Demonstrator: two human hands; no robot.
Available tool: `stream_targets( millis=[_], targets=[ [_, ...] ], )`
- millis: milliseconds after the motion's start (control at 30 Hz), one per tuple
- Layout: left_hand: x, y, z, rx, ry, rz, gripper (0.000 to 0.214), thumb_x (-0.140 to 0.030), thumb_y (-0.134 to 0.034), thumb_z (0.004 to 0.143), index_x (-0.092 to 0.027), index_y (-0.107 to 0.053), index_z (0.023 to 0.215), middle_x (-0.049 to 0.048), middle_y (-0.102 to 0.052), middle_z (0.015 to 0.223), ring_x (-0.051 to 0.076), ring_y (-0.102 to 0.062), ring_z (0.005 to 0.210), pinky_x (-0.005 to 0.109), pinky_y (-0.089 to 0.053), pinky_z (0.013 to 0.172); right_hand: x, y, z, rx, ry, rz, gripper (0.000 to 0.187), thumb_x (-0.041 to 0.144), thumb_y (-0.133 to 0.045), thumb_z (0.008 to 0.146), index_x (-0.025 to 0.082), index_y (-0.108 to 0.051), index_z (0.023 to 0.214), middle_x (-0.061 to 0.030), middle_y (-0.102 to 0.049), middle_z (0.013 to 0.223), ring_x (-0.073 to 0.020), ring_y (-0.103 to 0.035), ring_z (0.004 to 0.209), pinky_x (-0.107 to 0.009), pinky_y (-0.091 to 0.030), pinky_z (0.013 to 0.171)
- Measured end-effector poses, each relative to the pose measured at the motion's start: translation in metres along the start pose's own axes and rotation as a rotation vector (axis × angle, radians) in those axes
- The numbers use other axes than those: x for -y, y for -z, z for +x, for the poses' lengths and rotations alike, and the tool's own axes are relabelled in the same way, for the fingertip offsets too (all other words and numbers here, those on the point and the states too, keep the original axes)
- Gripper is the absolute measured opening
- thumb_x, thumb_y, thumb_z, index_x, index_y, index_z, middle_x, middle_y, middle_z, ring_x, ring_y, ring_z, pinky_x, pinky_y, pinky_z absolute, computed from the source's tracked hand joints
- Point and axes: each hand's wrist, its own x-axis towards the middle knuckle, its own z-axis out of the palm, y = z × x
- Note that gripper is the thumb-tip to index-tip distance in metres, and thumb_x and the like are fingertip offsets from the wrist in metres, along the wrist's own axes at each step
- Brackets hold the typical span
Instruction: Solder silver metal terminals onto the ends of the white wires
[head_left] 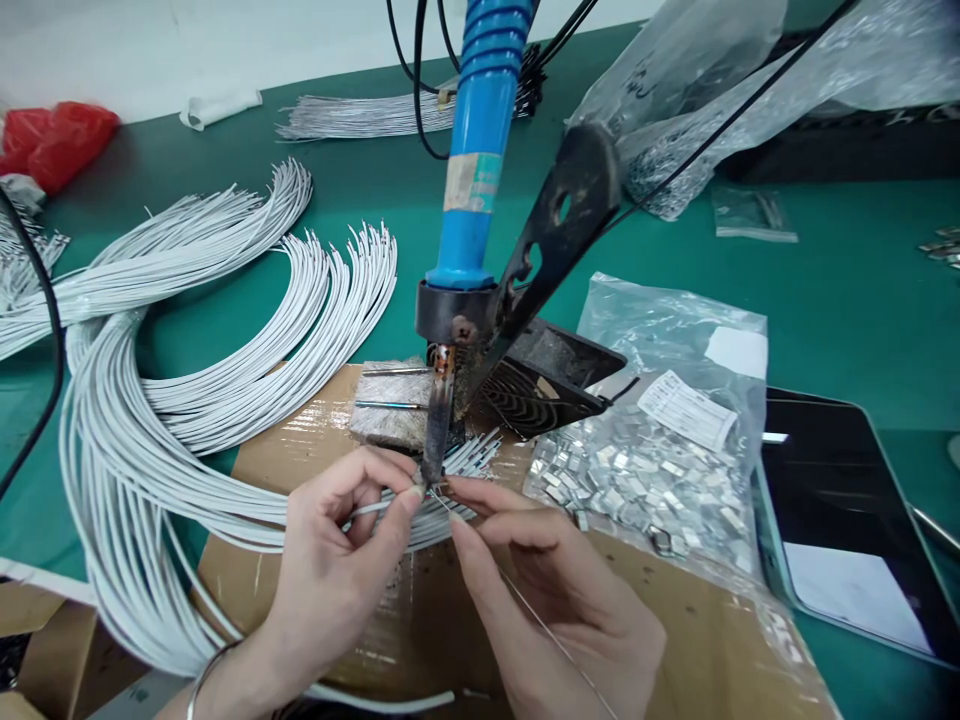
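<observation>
We open on the far left, where a red plastic bag sits at the edge of the green surface and a black cable runs down beside it. Moving right, big bundles of white wires sweep round in long arcs, their stripped ends fanning out, and the lower bundle lies partly over a flattened cardboard box. Now to the action at the centre: our left hand is in tight, thumb and forefinger pinching a single white wire from that fan, right at the tip of the soldering iron. The iron stands with its blue handle up, gripped by a black metal bracket, and its dark tip points straight down at the pinch. Just behind the tip, a grey block sits on the cardboard with two thin rods lying across it. Coming in from the other side, our right hand pinches a thin silver wire between its fingertips, and that wire's end reaches in to meet the tip, with the two hands almost touching. Further right, a clear plastic bag full of small silver metal pieces lies on the cardboard, a white label on its front. At the far right edge, a black tablet rests on the surface.
</observation>
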Motion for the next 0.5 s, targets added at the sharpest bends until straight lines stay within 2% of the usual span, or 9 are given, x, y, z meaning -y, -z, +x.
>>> stream_targets(
  millis=[300, 500],
  targets=[
    [-0.0001, 0.0022, 0.0002, 0.018, 0.013, -0.002, 0.015, -0.023, -0.074, 0.09, -0.019, -0.072, 0.076, 0.0083, -0.076, 0.093, 0.018, -0.067, 0.081, 0.021, -0.032, 0.048, -0.0041, 0.0046, 0.0011, 0.033, 0.01, -0.039, 0.017, 0.02, -0.081, 0.09, 0.022, -0.073, 0.075, -0.0061, -0.085, 0.103, -0.0191, -0.082, 0.089, -0.028, -0.064, 0.087],
    [-0.0017, 0.0028, -0.0001, 0.008, 0.008, 0.01, 0.015, -0.021, -0.074, 0.09, -0.019, -0.071, 0.075, 0.0072, -0.076, 0.091, 0.017, -0.066, 0.078, 0.021, -0.035, 0.049, -0.0034, 0.0039, 0.002, 0.028, 0.032, -0.046, 0.017, 0.02, -0.081, 0.089, 0.023, -0.074, 0.075, -0.003, -0.086, 0.101, -0.017, -0.082, 0.086, -0.024, -0.064, 0.082]
  ],
)
